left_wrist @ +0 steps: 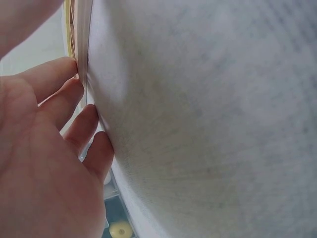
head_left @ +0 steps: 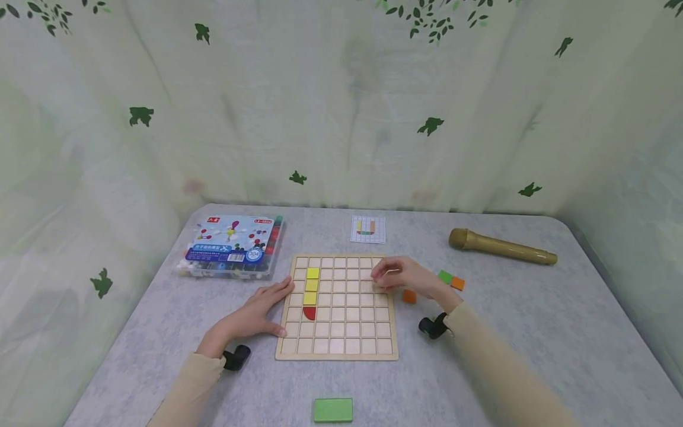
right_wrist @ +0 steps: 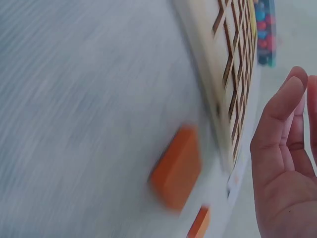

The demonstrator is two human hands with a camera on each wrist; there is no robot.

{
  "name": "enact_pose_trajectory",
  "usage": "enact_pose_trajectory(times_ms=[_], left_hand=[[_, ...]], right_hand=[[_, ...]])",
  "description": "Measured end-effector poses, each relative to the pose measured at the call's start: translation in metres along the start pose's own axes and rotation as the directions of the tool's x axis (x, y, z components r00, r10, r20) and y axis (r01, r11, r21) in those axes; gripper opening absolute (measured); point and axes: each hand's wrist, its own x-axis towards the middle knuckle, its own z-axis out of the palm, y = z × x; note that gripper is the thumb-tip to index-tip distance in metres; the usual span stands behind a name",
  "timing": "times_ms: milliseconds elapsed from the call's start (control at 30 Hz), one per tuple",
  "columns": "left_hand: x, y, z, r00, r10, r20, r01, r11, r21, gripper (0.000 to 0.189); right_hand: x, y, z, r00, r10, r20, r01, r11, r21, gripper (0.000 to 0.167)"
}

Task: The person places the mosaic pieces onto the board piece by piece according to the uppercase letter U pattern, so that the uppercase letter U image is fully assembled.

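Note:
A square wooden grid board [head_left: 338, 357] lies mid-table. Three yellow tiles [head_left: 311, 285] stand in a column at its left, with a red quarter-round tile [head_left: 309, 313] directly below them. My left hand [head_left: 259, 309] rests at the board's left edge, fingers spread; in the left wrist view its fingertips [left_wrist: 74, 67] touch the wooden side. Over the board's upper right edge hovers my right hand [head_left: 408, 277], fingers loosely bent, no tile showing between them. Beside that hand lie two orange tiles [head_left: 409, 296] and a green tile [head_left: 445, 276]. The right wrist view shows an orange tile [right_wrist: 178, 168] below it.
Behind the board lies a small pattern card [head_left: 367, 229] with a coloured U shape on a grid. A clear plastic box [head_left: 232, 246] of coloured parts sits back left. A gold microphone-shaped object [head_left: 504, 247] lies back right, and a green block [head_left: 333, 410] near the front.

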Motion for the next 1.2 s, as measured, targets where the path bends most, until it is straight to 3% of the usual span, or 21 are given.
enact_pose_trajectory(times_ms=[333, 600, 733, 1200], left_hand=[[0.0, -0.001, 0.001, 1.0, 0.018, -0.005, -0.018, 1.0, 0.009, 0.098], [0.001, -0.002, 0.001, 1.0, -0.002, -0.002, 0.002, 1.0, 0.0, 0.099], [0.0, -0.002, 0.001, 1.0, 0.0, -0.002, 0.0, 1.0, 0.006, 0.099], [0.0, -0.004, 0.001, 1.0, -0.009, -0.004, 0.009, 1.0, -0.004, 0.099]], right_hand=[[-0.043, 0.017, -0.057, 0.989, 0.019, -0.15, -0.025, 0.999, -0.039, 0.031], [-0.074, 0.031, -0.091, 0.95, 0.043, -0.308, -0.098, 0.981, -0.166, 0.03], [-0.08, 0.036, -0.098, 0.939, 0.051, -0.34, -0.132, 0.966, -0.221, 0.028], [-0.073, 0.037, -0.094, 0.94, 0.007, -0.34, -0.173, 0.871, -0.46, 0.021]])
